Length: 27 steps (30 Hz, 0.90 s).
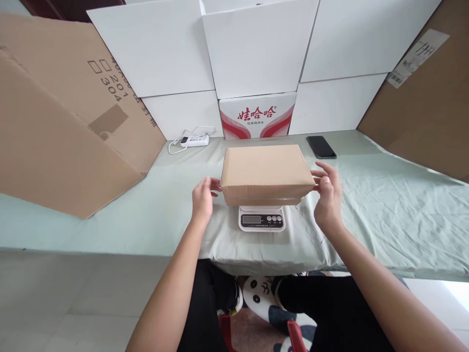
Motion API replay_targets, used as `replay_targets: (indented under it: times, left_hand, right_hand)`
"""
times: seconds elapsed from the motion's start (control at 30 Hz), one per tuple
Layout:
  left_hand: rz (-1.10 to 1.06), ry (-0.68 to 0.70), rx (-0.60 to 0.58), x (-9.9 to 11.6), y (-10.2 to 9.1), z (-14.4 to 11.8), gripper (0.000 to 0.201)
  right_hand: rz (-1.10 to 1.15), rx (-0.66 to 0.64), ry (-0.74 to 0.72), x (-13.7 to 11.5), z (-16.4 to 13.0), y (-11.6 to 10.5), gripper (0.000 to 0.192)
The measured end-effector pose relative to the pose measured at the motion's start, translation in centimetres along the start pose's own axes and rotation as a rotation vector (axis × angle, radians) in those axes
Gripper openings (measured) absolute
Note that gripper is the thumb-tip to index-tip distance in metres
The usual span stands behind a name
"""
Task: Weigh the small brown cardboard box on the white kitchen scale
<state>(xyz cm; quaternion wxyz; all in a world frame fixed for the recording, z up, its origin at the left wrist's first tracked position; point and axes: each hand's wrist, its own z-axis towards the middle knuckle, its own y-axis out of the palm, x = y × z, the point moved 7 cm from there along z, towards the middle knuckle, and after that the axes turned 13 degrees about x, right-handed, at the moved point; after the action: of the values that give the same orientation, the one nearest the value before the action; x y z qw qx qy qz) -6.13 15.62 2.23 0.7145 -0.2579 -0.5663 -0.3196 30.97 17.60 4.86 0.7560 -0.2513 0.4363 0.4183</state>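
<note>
Green tablecloth (384, 210), left hand (202, 196) and right hand (329, 198) at opposite ends of brown carton (266, 167) above white scale (262, 227), grip unclear.

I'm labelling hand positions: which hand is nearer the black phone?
The right hand: it is at the right end of the cardboard box, on the near side of the phone. The left hand is at the box's left end, farther away.

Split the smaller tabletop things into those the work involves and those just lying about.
In use:
brown rectangular cardboard box, between left hand and right hand
white plastic digital scale, beneath the box

Lying about:
black rectangular smartphone
white oblong plastic device with cable
</note>
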Motion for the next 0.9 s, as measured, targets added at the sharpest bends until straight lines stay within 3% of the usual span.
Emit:
replay_targets:
  times: [0.3,0.5,0.8,0.9]
  left_hand:
    - [0.001,0.010,-0.109,-0.2,0.9,-0.7,0.066]
    - [-0.033,0.055,-0.092,0.0,0.8,-0.8,0.071]
    - [-0.161,0.071,-0.128,0.2,3.8,0.1,0.086]
    - [-0.263,0.095,-0.216,0.4,5.3,1.3,0.092]
  right_hand:
    - [-0.095,-0.042,-0.050,-0.8,-1.9,0.7,0.066]
    - [-0.076,-0.090,-0.100,-2.1,-2.8,1.9,0.068]
    - [0.020,-0.028,-0.161,-1.1,2.0,4.9,0.061]
    - [0.067,0.013,-0.147,-0.1,3.8,6.0,0.065]
